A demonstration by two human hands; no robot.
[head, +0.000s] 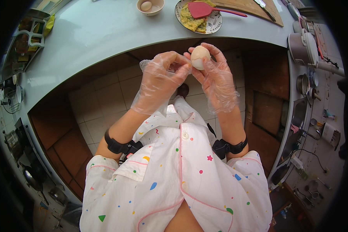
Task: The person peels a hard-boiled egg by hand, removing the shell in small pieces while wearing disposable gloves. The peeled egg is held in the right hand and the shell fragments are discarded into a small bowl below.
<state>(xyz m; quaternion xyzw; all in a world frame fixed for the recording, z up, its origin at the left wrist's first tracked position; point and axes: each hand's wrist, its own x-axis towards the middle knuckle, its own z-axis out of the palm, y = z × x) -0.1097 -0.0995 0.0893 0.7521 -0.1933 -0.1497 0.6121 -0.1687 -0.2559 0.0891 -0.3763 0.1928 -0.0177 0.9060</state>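
My right hand [217, 75], in a clear plastic glove, holds a partly peeled egg [200, 53] between thumb and fingers, in front of the counter edge. Shell covers the egg's upper part; smooth white shows below a jagged shell edge. Just left of the egg is my left hand [163, 78], gloved the same way, with thumb and fingertips drawn together. Whether a bit of shell sits in that pinch is hidden by the wrinkled glove.
On the pale counter [90, 29] stand a bowl [151, 13] with an egg [146, 5] and a patterned plate [216, 25] bearing omelette [195, 24] and a red spatula [201, 11]. A knife [268, 12] lies on the cutting board [237, 4]. A rice cooker [303, 47] stands right.
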